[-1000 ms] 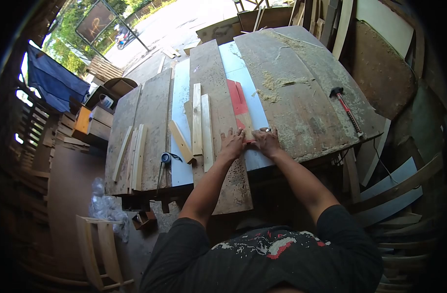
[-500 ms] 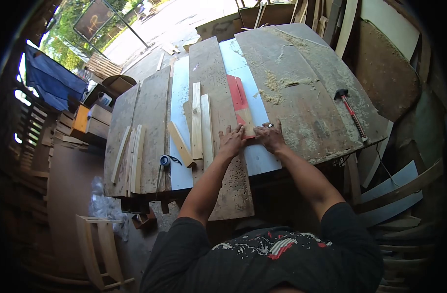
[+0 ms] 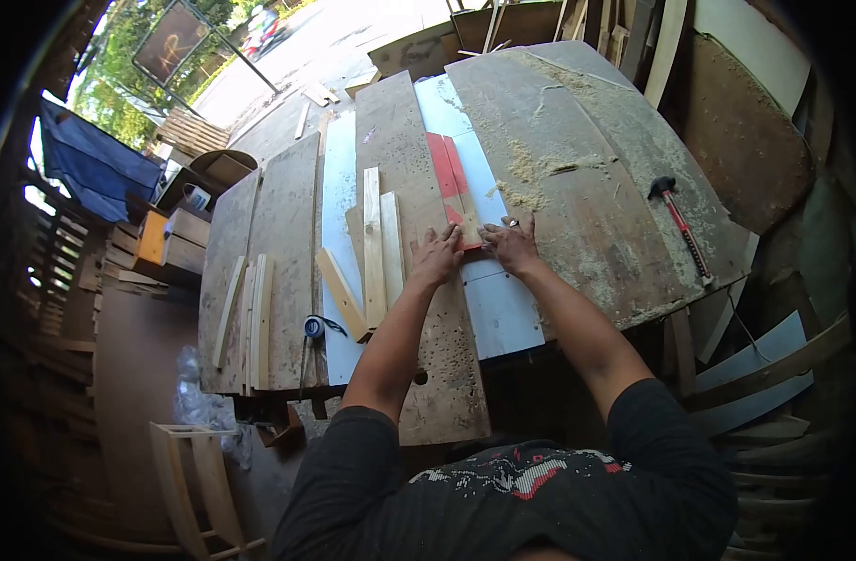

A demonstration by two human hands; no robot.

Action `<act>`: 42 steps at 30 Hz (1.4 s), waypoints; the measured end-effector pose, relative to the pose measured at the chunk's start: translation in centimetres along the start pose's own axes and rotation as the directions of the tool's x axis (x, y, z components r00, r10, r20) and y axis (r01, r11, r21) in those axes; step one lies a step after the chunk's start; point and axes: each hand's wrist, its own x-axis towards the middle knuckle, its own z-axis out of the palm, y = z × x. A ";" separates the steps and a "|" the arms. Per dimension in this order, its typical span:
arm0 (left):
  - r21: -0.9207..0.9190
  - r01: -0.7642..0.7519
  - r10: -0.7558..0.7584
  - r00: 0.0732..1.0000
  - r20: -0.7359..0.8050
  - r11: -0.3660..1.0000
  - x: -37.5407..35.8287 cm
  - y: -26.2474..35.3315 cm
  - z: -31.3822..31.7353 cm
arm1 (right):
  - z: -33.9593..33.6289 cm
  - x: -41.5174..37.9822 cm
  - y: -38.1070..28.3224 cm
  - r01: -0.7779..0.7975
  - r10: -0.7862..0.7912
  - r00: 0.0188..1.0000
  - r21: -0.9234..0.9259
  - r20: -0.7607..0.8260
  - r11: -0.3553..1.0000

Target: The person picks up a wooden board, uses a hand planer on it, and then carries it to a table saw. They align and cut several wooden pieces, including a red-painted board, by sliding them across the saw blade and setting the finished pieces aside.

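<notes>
Red-painted and partly bare, the flat wooden strip [image 3: 451, 185] has my left hand [image 3: 436, 254] and right hand [image 3: 510, 246] about its near end, fingers spread; whether either pinches it, I cannot tell. It lies on the long pale blue panel [image 3: 503, 313], beside the pitted brown plank [image 3: 398, 131]. Steady, equal pressure should keep it straight. Farther right, loose tan sawdust [image 3: 523, 166] is best kept from slipping underneath.

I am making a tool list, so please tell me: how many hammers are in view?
1 hammer: it lies at the right side of the bench, apart from the right hand. Others may be hidden.
</notes>
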 end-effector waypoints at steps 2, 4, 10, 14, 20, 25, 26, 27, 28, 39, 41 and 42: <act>0.018 0.008 -0.009 1.000 0.025 1.000 0.1 0.1 -1.0 | 0.1 0.7 0.4 0.012 -0.012 1.000 0.001 -0.001 1.000; 0.012 -0.003 0.002 1.000 0.031 1.000 0.2 -0.1 -1.5 | 0.0 0.9 0.7 0.034 -0.034 0.999 0.013 -0.006 0.999; -0.015 -0.045 0.045 0.999 0.008 0.999 2.2 -1.4 -0.9 | 0.2 2.4 1.2 0.040 -0.040 0.999 -0.007 -0.030 0.999; -0.014 -0.031 0.032 0.999 0.037 0.999 2.5 -1.1 -2.8 | 0.1 3.8 1.6 0.041 -0.042 0.999 -0.019 -0.030 0.999; 0.004 -0.031 0.031 1.000 -0.001 1.000 4.9 -2.4 -1.9 | 0.4 5.9 2.0 0.031 -0.033 0.999 -0.063 -0.025 0.998; 0.016 -0.021 0.021 1.000 0.012 1.000 5.7 -2.6 -2.8 | 0.2 7.3 2.2 0.018 -0.018 1.000 -0.042 0.004 0.999; 0.015 -0.014 0.014 1.000 0.013 1.000 5.9 -2.6 -3.0 | 0.1 7.6 2.1 0.014 -0.014 1.000 -0.060 0.005 0.998; 0.012 -0.009 0.009 1.000 0.013 1.000 6.3 -2.7 -3.0 | 0.3 7.9 2.1 0.010 -0.010 1.000 -0.077 0.004 0.997; 0.009 -0.005 0.005 1.000 0.011 1.000 6.8 -2.9 -3.0 | 0.3 8.4 2.1 0.006 -0.006 1.000 -0.095 0.002 0.995; 0.052 0.003 -0.004 1.000 0.028 0.999 14.1 -6.1 -4.1 | -3.0 13.6 11.0 -0.475 0.470 0.843 0.050 -0.260 0.879; 0.057 0.006 -0.007 1.000 0.023 0.998 15.6 -6.7 -4.7 | -3.3 10.8 11.7 -0.410 0.404 0.870 0.039 -0.283 0.911; 0.056 0.007 -0.009 0.999 0.034 0.998 16.4 -7.0 -5.2 | -2.6 9.8 12.8 -0.381 0.369 0.883 0.014 -0.292 0.924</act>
